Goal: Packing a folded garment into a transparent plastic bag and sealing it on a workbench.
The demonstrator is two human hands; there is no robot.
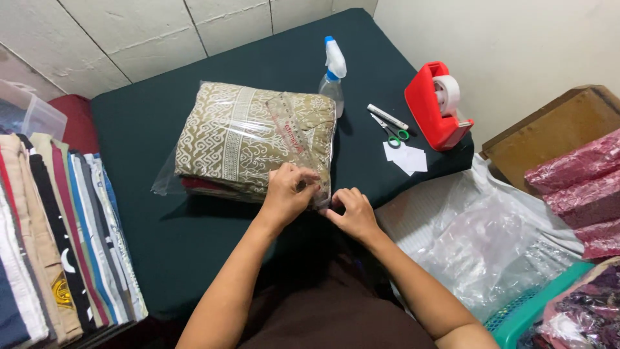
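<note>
A folded beige patterned garment in a clear plastic bag [248, 139] lies on a dark green table [161, 226]. My left hand [287, 194] presses on the bag's near right corner, fingers curled on the plastic. At the same corner my right hand [352, 212] pinches the bag's edge. The bag's open flap sticks out at the left.
A spray bottle [334, 74], a white marker [387, 116], green-handled scissors [392, 131], white paper slips [405, 157] and a red tape dispenser [436, 106] sit at the table's right. A row of folded clothes [61, 239] lines the left. Loose plastic bags [491, 239] and bagged red fabric [578, 190] lie at the right.
</note>
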